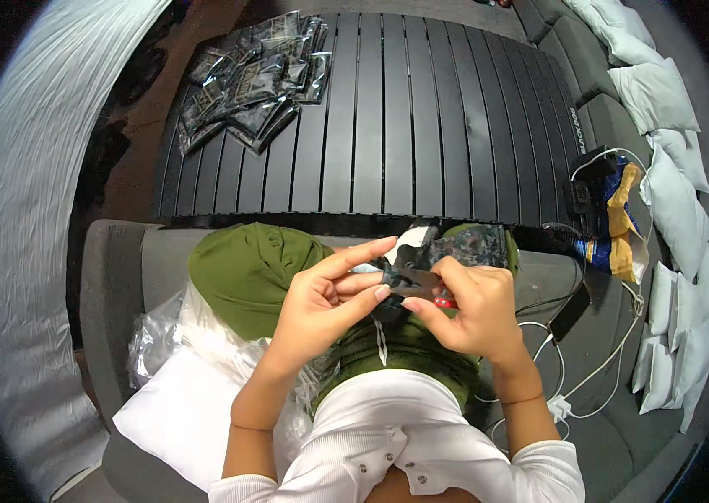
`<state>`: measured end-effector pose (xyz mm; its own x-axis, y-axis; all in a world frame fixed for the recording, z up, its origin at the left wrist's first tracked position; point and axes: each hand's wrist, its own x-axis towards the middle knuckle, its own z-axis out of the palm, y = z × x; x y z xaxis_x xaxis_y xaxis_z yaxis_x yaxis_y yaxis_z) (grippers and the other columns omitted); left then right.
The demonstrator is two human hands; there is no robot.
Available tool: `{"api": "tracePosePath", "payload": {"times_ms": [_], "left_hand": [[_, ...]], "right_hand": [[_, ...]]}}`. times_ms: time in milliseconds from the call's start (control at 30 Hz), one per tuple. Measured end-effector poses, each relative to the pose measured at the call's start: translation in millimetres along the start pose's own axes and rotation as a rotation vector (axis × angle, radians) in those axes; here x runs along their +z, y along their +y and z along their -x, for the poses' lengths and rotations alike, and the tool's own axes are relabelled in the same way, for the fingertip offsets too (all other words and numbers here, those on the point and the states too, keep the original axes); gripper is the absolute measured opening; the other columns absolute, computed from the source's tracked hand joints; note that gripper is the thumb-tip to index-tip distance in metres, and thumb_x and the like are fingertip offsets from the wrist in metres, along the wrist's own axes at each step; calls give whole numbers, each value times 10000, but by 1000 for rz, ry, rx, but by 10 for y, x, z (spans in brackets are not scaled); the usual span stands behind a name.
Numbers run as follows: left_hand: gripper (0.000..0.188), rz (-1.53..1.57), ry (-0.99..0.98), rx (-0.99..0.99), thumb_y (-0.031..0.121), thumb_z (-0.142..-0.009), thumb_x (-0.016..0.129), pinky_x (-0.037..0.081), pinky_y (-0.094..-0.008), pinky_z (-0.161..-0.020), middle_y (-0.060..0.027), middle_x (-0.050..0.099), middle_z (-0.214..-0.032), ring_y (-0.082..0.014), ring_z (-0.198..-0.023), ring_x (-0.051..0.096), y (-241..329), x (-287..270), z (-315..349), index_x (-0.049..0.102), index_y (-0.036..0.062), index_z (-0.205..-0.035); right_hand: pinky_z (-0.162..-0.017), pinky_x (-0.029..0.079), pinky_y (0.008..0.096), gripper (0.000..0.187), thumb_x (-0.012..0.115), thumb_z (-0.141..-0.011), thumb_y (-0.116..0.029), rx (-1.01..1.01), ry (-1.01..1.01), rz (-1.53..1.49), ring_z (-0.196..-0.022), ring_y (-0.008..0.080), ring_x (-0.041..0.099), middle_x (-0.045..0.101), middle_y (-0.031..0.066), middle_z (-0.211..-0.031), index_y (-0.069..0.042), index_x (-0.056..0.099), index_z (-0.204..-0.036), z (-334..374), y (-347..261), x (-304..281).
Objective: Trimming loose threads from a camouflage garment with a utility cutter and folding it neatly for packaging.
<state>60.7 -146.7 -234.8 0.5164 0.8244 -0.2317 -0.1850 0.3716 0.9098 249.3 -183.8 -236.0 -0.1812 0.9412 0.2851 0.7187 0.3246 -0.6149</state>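
Above my lap, a small dark, partly see-through piece (pixel 413 283) lies between my two hands; its exact kind is unclear. My left hand (pixel 321 298) has its index finger raised and stretched out, while its thumb and middle finger close on the piece's left end. At the right end, my right hand (pixel 476 306) pinches it between thumb and fingers. A small red thing with pale dots (pixel 445 303) shows under the right fingers. Dark patterned cloth (pixel 472 246) lies over my right thigh, just beyond the hands.
A black slatted table (pixel 405 109) stands ahead, with a pile of dark, shiny packets (pixel 254 80) at its far left. Clear plastic bags (pixel 157 339) and a white cushion (pixel 178 411) lie left of me. White cables (pixel 589 402), a blue-and-yellow bag (pixel 623 226) and several pale pillows (pixel 681 193) are right.
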Motion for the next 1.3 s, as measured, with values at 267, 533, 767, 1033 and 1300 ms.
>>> {"api": "tracePosePath", "payload": {"times_ms": [267,533,767,1033,1300], "left_hand": [[564,199,-25,-126,-59,-754,561,424,-200,-802,-137,625,-954,-99,-862,583,35,-15,-28,347,-35,-1275],[576,110,-29,-66,-63,-753,563,420,-144,-723,-103,627,-961,-50,-844,575,56,-21,-14,338,-30,-1282],[548,12,-51,-32,-52,-810,502,411,-191,-789,-97,624,-954,-48,-875,538,35,-44,-4,296,2,-1314],[617,147,9,-59,-55,-747,567,439,-179,-751,-139,642,-888,-90,-829,593,84,-8,-21,310,2,-1306],[668,204,-49,-109,-80,-705,607,468,-196,-693,-93,622,-877,-89,-750,584,39,64,-38,320,21,-1299]], "right_hand": [[-398,358,290,310,696,-671,-286,-40,-18,92,-389,211,485,463,40,-457,-67,480,-639,-41,-32,7],[-380,349,302,318,683,-687,-286,-44,-65,94,-379,223,481,456,55,-446,-68,462,-614,-84,-41,-40],[-380,349,307,314,676,-691,-280,-43,-68,75,-381,229,480,450,60,-444,-67,461,-609,-88,-21,-37],[-390,342,298,267,666,-690,-232,-18,-41,5,-384,236,471,426,58,-439,-59,476,-615,-75,54,-108],[-397,330,294,274,657,-697,-243,-5,-73,-104,-380,226,436,420,71,-464,-39,482,-645,-61,31,-129]]}}
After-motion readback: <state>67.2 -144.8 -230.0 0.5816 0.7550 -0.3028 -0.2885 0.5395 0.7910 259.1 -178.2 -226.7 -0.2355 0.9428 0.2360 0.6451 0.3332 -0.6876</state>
